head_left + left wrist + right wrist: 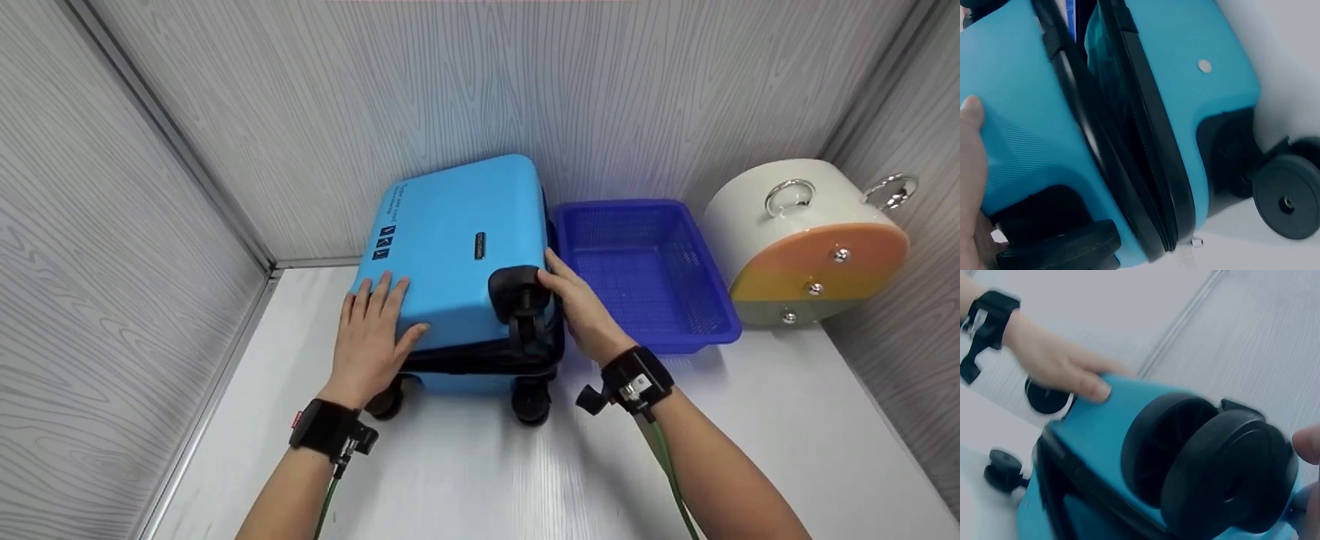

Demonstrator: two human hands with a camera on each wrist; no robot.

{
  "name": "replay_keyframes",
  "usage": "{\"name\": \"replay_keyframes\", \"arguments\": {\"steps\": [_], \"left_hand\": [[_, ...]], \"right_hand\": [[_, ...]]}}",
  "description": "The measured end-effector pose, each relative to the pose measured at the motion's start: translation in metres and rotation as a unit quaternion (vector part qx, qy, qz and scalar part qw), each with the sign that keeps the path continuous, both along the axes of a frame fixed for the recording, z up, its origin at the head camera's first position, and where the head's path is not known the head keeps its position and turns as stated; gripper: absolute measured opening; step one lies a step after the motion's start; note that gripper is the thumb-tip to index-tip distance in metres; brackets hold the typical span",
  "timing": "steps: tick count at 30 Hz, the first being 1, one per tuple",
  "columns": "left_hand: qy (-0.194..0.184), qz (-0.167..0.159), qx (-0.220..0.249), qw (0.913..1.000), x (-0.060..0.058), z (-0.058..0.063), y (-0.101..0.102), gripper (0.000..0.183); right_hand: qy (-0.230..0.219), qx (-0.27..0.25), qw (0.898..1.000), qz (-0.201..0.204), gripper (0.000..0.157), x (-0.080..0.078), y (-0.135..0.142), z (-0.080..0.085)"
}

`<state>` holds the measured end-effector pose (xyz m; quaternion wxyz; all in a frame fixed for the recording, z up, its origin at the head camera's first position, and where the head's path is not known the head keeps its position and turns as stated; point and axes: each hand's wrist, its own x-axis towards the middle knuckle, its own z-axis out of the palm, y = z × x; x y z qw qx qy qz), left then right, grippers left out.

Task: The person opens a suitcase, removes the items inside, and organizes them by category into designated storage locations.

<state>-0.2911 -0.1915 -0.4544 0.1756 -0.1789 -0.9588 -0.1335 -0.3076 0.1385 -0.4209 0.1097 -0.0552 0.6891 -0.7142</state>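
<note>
A light blue hard-shell suitcase (450, 225) with black trim and wheels lies on the white table against the back wall. A dark gap shows between its two zippered halves (1123, 112), with teal cloth inside. On its near left corner rests the left hand (367, 341), fingers stretched over the upper shell and thumb apart. The right hand (585, 307) touches the near right corner, its thumb by the black wheel mount (517, 289); its lower fingers are hidden. Black double wheels (1213, 461) fill much of the right wrist view, close to that hand.
Right of the suitcase stands a blue plastic basket (727, 322). Beyond it, a white drum-shaped bag (795, 195) with ring handles and an orange, yellow and green face lies on its side. Grey wood-grain walls (300, 112) enclose the table (465, 480) at the back and sides.
</note>
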Motion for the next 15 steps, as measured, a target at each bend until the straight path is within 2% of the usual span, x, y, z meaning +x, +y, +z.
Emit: {"name": "replay_keyframes", "arguments": {"steps": [2,4,8,10,12,15], "left_hand": [[0.022,-0.006,0.009,0.9997,0.003,-0.004,0.002,0.078],[0.064,-0.020,0.009,0.9977,0.006,-0.010,0.005,0.086],[0.177,-0.036,-0.020,0.9834,0.011,-0.022,0.014,0.119],[0.226,-0.020,-0.023,0.9737,0.011,-0.026,0.017,0.131],[0.259,0.005,-0.012,0.9659,0.009,-0.029,0.018,0.136],[0.271,0.036,0.009,0.9619,0.009,-0.028,0.014,0.143]], "right_hand": [[0.013,-0.007,1.000,0.008,0.069,0.002,-0.001,0.008],[0.031,-0.015,0.999,0.015,0.066,0.004,-0.003,0.016],[0.077,-0.054,0.995,0.038,0.061,0.007,-0.008,0.033],[0.100,-0.078,0.991,0.048,0.060,0.009,-0.012,0.042],[0.121,-0.094,0.987,0.058,0.060,0.010,-0.017,0.049],[0.156,-0.087,0.982,0.066,0.062,0.013,-0.023,0.054]]}}
